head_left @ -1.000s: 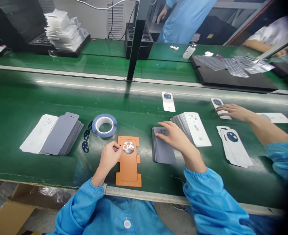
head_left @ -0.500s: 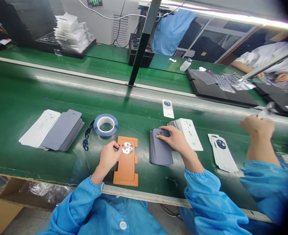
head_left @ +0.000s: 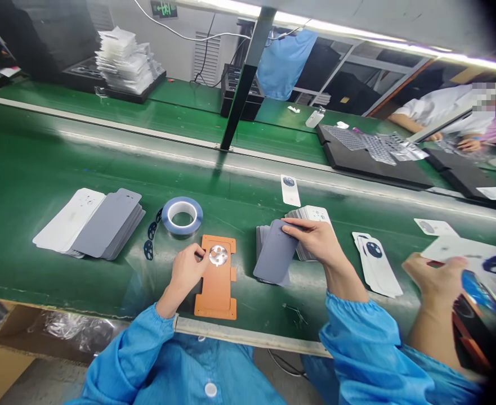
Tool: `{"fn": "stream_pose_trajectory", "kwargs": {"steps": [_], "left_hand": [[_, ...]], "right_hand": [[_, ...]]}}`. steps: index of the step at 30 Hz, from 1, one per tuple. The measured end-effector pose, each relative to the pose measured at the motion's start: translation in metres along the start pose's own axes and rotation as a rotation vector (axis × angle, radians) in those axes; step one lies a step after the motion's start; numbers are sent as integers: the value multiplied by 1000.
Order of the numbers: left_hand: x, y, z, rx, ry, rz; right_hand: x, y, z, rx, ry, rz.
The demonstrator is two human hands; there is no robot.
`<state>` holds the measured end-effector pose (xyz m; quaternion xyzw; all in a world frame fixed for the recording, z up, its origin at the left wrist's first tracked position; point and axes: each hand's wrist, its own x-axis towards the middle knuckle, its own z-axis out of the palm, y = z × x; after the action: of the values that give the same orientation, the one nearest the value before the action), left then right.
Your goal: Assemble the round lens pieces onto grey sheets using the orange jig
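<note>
My left hand (head_left: 187,271) rests at the left edge of an orange phone-shaped jig (head_left: 217,289), thumb and fingers pinched together beside a shiny round piece with holes (head_left: 218,255) on it. Whether anything is between those fingertips is hidden. My right hand (head_left: 315,239) grips a grey phone back panel (head_left: 276,256) by its upper right corner. That panel is turned at an angle and lifted off the stack of grey panels (head_left: 262,236) beneath. Behind my right hand a stack of white panels (head_left: 315,214) is partly covered.
On the left lie white panels (head_left: 68,219) and grey panels (head_left: 112,225), dark camera-shaped stickers (head_left: 148,250) and a blue tape roll (head_left: 168,224). White panels with dark stickers (head_left: 378,273) lie to the right. A co-worker's hand (head_left: 436,281) holds a white panel at far right.
My right hand has moved slightly right, and the top grey panel has swung askew in its grip. My left hand has stayed put. The co-worker's hand has come lower, holding a white panel.
</note>
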<state>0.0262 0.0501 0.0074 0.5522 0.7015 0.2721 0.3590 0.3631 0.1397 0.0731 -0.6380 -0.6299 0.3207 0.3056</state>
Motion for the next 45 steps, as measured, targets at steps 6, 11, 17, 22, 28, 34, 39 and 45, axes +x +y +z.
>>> {"fn": "stream_pose_trajectory", "kwargs": {"steps": [6,11,17,22,28,34,39,45], "left_hand": [[-13,-3,8,42,76,133],[-32,1,17,223,197,601],[-35,1,20,411,47,639],[-34,3,21,470,43,627],[-37,5,21,545,52,642],[-36,6,20,570,51,656],[-38,2,22,486,27,602],[-35,0,22,244,-29,450]], "right_hand": [[9,14,4,-15,5,-31],[19,23,11,3,38,-73],[14,23,10,120,42,1],[1,11,4,254,136,-4],[-22,-13,-1,346,120,3],[-53,-42,44,32,-413,-112],[-70,-52,93,-298,-600,-309],[-79,-50,102,-632,-547,-302]]}}
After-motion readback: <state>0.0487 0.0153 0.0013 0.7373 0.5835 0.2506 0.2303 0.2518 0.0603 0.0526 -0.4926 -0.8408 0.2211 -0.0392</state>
